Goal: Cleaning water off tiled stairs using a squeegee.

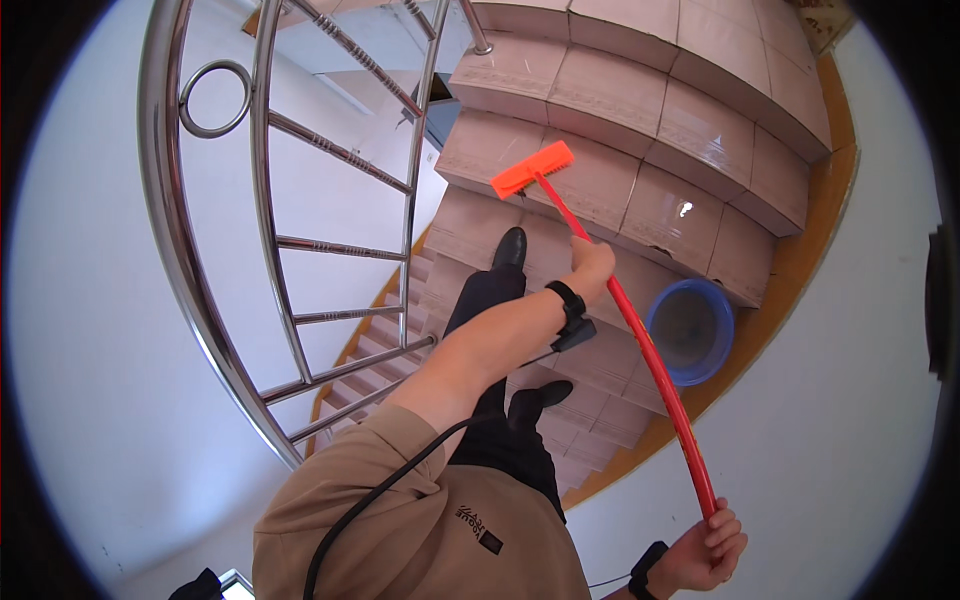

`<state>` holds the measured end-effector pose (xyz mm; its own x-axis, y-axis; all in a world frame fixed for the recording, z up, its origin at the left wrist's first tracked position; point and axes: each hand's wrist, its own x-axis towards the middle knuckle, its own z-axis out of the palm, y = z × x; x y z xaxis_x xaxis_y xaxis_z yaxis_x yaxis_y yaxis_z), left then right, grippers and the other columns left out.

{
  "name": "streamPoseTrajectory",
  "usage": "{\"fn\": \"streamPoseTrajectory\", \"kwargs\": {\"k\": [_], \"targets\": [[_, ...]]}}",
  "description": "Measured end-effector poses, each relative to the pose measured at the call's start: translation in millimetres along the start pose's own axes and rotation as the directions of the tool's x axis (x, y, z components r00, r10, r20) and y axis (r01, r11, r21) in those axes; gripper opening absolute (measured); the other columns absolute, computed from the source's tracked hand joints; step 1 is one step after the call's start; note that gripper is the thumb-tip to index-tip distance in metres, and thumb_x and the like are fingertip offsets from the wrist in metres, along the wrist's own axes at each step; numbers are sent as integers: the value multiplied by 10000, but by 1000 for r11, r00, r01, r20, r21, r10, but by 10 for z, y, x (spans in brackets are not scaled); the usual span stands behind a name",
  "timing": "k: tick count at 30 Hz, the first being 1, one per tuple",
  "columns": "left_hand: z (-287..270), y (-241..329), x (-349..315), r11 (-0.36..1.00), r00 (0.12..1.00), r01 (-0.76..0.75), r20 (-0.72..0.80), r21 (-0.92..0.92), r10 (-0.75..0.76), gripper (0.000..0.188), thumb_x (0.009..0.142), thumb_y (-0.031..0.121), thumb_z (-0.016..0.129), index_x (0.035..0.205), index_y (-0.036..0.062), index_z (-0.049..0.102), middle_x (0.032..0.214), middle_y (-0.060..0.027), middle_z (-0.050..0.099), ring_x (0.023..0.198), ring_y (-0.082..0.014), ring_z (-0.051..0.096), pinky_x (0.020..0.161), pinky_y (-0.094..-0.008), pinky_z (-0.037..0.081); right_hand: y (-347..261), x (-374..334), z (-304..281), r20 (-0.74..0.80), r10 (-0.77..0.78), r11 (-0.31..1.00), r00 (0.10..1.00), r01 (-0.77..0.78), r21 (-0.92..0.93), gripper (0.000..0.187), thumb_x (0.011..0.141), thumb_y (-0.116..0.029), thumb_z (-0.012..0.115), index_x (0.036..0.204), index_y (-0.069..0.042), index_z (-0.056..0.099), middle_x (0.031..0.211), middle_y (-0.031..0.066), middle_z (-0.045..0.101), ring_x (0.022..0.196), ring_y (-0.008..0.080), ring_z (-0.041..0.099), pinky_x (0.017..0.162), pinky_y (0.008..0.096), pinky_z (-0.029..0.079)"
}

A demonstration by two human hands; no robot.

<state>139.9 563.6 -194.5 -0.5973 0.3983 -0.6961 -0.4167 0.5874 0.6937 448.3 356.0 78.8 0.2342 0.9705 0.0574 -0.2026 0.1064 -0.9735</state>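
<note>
A long-handled scrub brush (pixel 655 362) slants across the stairs, with a red pole and an orange head (pixel 533 168). Its head rests by the edge of a tiled step, with the bristles partly visible beneath it. My left hand (pixel 594 259) is closed round the pole a short way below the head. At the pole's lower right end, my right hand (pixel 708 550) has its fingers wrapped round the tip. A blue plastic bucket (pixel 731 335) with greyish liquid inside stands on a step to the right of the pole.
Pinkish tiled steps (pixel 600 90) rise ahead, and some tiles look wet. A stainless steel railing (pixel 155 130) curves along the left, with lower stairs (pixel 350 385) beyond it. A white wall (pixel 850 350) with a brown skirting edge (pixel 800 265) bounds the right. My dark shoes (pixel 510 246) stand on the steps.
</note>
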Motion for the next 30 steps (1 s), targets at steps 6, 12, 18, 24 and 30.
{"fn": "streamPoseTrajectory", "kwargs": {"k": [6,12,18,24,30], "targets": [[-863,-56,1509,979,995,-96,-52,-179,88,304,870,27,512,1131,-112,442,1021,-230,591,855,-280,635,668,-424,528,609,264,749,191,92,986,977,-117,123,260,984,-172,355,725,-147,344,699,49,427,860,234,546,1105,534,378],[-1609,550,1663,954,978,-177,-151,-242,143,105,841,0,560,737,4,546,584,-78,526,477,-192,511,442,-343,395,870,292,1458,339,134,961,931,-205,185,219,942,-143,376,724,-116,376,735,89,504,914,281,582,1107,564,371],[-1792,558,1778,975,980,-104,-190,-196,67,106,845,-1,548,739,-3,553,629,-112,577,483,-197,523,434,-354,391,888,191,1537,375,127,973,918,-189,134,216,936,-149,379,725,-103,397,719,95,509,874,277,584,1074,560,397],[-1157,64,1400,966,999,-34,-28,-257,28,98,864,35,557,773,-1,554,653,-127,587,583,-204,579,521,-366,441,581,97,979,266,134,987,955,-153,52,256,966,-183,383,719,-117,394,693,77,492,824,243,560,1047,543,413],[-787,-486,1256,999,997,-42,-66,10,43,210,882,85,573,1029,-57,524,955,-207,634,866,-342,655,695,-437,533,282,-64,441,203,129,992,971,-128,-19,269,982,-186,377,718,-139,365,678,51,447,788,214,521,1034,511,415]]}}
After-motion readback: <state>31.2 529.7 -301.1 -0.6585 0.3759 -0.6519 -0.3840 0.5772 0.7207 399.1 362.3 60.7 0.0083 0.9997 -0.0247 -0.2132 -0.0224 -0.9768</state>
